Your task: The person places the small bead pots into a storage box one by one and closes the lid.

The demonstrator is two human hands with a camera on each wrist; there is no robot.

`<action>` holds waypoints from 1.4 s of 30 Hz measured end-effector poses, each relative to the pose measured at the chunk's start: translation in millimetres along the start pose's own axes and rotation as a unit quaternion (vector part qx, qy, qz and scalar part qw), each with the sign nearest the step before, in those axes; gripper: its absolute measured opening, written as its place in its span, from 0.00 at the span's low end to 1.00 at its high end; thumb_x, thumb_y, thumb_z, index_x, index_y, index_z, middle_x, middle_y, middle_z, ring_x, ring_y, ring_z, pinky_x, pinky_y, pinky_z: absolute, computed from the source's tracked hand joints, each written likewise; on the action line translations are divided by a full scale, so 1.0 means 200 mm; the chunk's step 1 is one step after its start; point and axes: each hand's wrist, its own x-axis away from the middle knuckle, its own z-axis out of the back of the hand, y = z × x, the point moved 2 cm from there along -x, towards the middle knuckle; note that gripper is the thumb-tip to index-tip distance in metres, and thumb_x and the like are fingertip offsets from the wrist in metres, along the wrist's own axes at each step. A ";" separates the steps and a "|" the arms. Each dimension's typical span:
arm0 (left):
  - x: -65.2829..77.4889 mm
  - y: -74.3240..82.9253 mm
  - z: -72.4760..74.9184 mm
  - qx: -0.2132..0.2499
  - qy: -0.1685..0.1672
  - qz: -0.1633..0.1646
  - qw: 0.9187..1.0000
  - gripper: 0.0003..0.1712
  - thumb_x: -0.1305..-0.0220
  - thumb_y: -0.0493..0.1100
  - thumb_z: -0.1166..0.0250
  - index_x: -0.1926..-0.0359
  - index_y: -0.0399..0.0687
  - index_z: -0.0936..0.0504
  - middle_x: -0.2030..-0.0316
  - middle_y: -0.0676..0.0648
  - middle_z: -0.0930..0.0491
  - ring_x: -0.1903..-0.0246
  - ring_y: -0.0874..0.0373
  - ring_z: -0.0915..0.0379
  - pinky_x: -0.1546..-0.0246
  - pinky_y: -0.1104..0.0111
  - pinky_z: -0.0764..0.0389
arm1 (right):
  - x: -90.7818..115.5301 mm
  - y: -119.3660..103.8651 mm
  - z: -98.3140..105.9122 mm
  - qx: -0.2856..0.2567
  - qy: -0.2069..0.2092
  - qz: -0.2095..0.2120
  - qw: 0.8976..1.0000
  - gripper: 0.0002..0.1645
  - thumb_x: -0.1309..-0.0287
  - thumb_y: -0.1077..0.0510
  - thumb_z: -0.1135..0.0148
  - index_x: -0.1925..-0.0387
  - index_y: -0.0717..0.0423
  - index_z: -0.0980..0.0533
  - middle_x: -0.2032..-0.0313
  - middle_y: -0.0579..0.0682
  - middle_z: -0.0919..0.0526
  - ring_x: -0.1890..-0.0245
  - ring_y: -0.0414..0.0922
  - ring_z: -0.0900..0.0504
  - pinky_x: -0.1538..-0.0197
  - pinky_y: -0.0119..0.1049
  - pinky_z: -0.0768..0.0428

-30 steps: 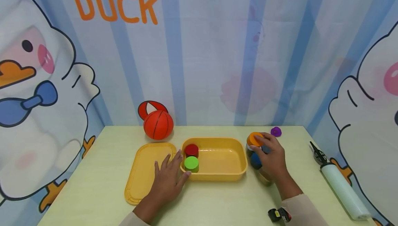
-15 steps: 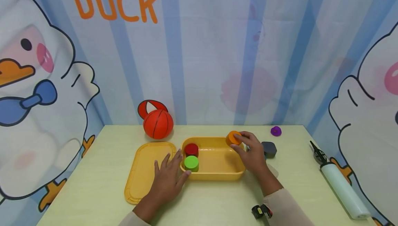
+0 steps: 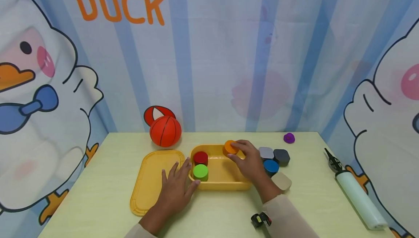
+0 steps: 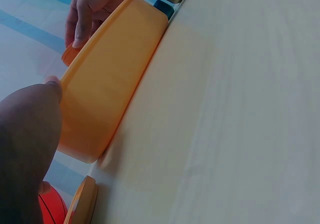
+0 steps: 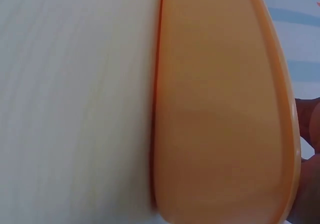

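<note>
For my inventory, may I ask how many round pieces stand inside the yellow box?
2: the red piece in the far left corner, the green piece just nearer. The right hand holds the orange piece and may hide others behind it.

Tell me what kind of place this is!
Perhaps an indoor play corner: a blue-striped cloth printed with big white cartoon ducks hangs behind a pale yellow table bearing a round red ball with black lines.
</note>
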 end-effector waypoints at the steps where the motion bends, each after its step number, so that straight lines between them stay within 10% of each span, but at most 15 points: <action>1: 0.00 0.00 0.00 -0.001 0.000 -0.001 1.000 0.42 0.19 0.66 0.43 0.18 0.47 0.33 0.13 0.50 0.40 0.16 0.33 0.46 0.23 0.18 0.59 | 0.00 -0.01 -0.01 -0.007 -0.007 -0.010 1.000 0.23 0.35 0.66 0.24 0.40 0.63 0.14 0.39 0.63 0.17 0.38 0.61 0.15 0.31 0.59 0.17; 18: 0.00 -0.01 0.00 -0.004 -0.005 -0.001 1.000 0.42 0.18 0.68 0.45 0.17 0.47 0.33 0.13 0.50 0.43 0.15 0.33 0.46 0.23 0.18 0.58 | -0.05 -0.06 -0.17 0.043 -0.097 -0.093 0.990 0.22 0.40 0.69 0.22 0.43 0.62 0.12 0.41 0.59 0.11 0.42 0.59 0.13 0.35 0.55 0.12; 28: 0.00 -0.01 0.00 0.004 -0.008 0.004 1.000 0.43 0.19 0.67 0.43 0.16 0.49 0.35 0.13 0.51 0.41 0.15 0.33 0.47 0.24 0.17 0.60 | -0.09 -0.04 -0.21 0.067 -0.112 -0.135 0.982 0.24 0.44 0.67 0.17 0.45 0.60 0.11 0.58 0.56 0.10 0.67 0.45 0.23 0.65 0.32 0.23; 42: 0.00 -0.01 -0.01 0.001 -0.006 0.000 1.000 0.42 0.19 0.68 0.44 0.18 0.48 0.32 0.13 0.51 0.42 0.16 0.33 0.44 0.24 0.17 0.58 | -0.09 -0.02 -0.25 0.064 -0.123 -0.136 0.981 0.24 0.45 0.69 0.19 0.45 0.66 0.12 0.46 0.62 0.09 0.60 0.49 0.11 0.55 0.41 0.09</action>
